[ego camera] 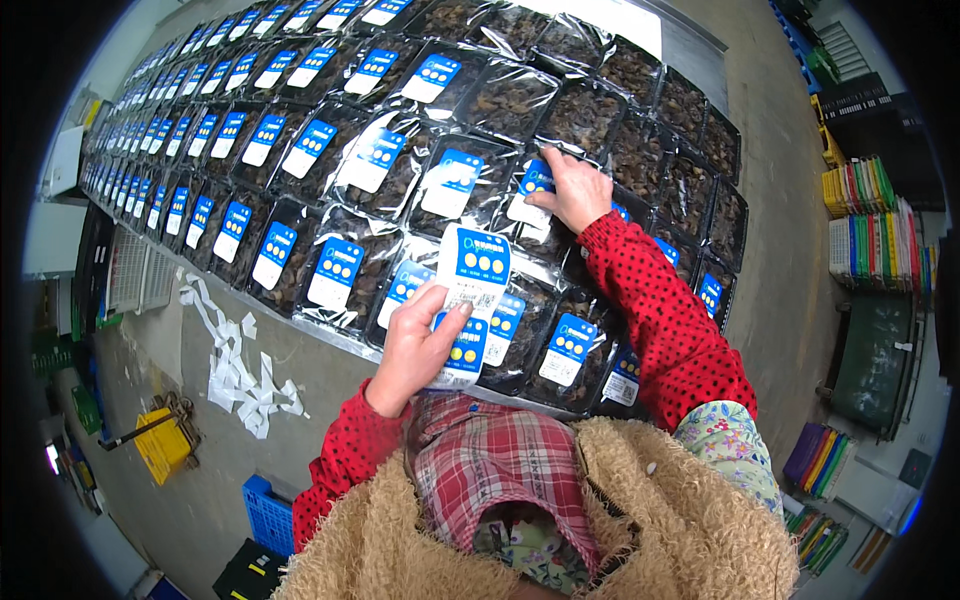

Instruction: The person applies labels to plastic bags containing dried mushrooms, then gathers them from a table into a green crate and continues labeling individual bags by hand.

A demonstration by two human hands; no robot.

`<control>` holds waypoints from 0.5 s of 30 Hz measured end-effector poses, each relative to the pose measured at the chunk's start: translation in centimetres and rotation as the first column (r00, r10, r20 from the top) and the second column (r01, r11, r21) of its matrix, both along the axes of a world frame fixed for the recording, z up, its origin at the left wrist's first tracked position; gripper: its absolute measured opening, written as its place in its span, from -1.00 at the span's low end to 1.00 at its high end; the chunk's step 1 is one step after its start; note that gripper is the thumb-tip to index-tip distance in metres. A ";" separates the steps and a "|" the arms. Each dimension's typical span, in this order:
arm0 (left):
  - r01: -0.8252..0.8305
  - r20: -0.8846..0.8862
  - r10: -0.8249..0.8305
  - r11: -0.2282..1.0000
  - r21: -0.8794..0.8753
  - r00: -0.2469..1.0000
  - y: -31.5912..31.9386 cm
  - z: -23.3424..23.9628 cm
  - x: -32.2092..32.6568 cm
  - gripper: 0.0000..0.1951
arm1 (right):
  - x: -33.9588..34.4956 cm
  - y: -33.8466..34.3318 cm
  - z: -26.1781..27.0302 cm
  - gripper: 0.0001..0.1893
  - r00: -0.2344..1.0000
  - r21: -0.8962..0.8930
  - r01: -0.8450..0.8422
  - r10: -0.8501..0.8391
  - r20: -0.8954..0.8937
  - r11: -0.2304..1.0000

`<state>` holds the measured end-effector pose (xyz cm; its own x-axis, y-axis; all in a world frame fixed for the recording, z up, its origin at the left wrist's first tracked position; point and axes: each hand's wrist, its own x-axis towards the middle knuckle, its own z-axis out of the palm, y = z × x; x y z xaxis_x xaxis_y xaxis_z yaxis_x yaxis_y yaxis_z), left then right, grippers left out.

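Note:
Rows of film-wrapped black trays [510,97] with brown, mushroom-like pieces inside cover a long table, many bearing a blue-and-white label. Between thumb and fingers, my left hand [416,337] holds a strip of blue-and-white labels [476,262] above the near trays; the strip hangs down beside the palm. Farther forward, my right hand [574,187] has its thumb and fingertips on a blue-and-white label [534,191] at a wrapped tray; whether the label is fully stuck down cannot be told. The trays farther right, in the back rows, show no labels.
White backing-paper strips [232,367] lie on the floor left of the table's near edge. A yellow pallet-jack-like item [157,446] and a blue plastic crate [268,514] stand at lower left. Stacks of coloured crates [874,247] and a dark green cart [874,360] are at right.

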<state>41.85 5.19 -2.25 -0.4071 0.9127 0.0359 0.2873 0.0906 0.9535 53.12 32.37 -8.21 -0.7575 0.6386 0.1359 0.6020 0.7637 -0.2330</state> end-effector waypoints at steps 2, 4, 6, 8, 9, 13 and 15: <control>0.009 0.018 -0.009 1.000 -0.015 1.000 0.0 0.1 -1.0 -0.86 | -0.2 -1.3 1.8 -0.28 0.993 0.084 -0.037 0.046 -0.113 0.996; 0.035 0.055 -0.033 0.999 -0.038 0.998 0.5 0.6 -1.4 -0.86 | -0.1 -2.7 4.2 -0.38 0.961 -0.405 -0.165 0.054 -0.271 0.899; 0.051 0.063 -0.045 0.995 -0.085 0.997 0.6 0.2 -1.8 -0.84 | -0.3 -5.4 6.2 -0.63 0.944 -0.889 -0.314 0.006 -0.330 0.333; 0.017 -0.122 -0.026 0.997 -0.071 0.992 0.8 0.2 -2.2 -0.79 | -0.6 -7.5 6.4 -0.75 0.903 -0.867 -0.374 -0.082 -0.421 0.330; -0.032 -0.245 0.023 0.999 -0.030 0.969 1.3 0.4 -2.2 -0.77 | -0.5 -8.0 6.5 -0.76 0.896 -0.849 -0.360 -0.112 -0.431 0.387; 0.079 -0.160 -0.060 0.990 0.118 0.985 4.0 2.2 -3.5 -0.85 | -0.9 -9.2 7.2 -0.76 0.842 -0.739 -0.452 -0.035 -0.538 0.499; 0.053 -0.101 -0.050 0.998 0.021 0.994 4.6 1.8 -4.1 -0.88 | -1.1 -9.0 8.0 -0.78 0.808 -0.551 -0.469 0.084 -0.583 0.690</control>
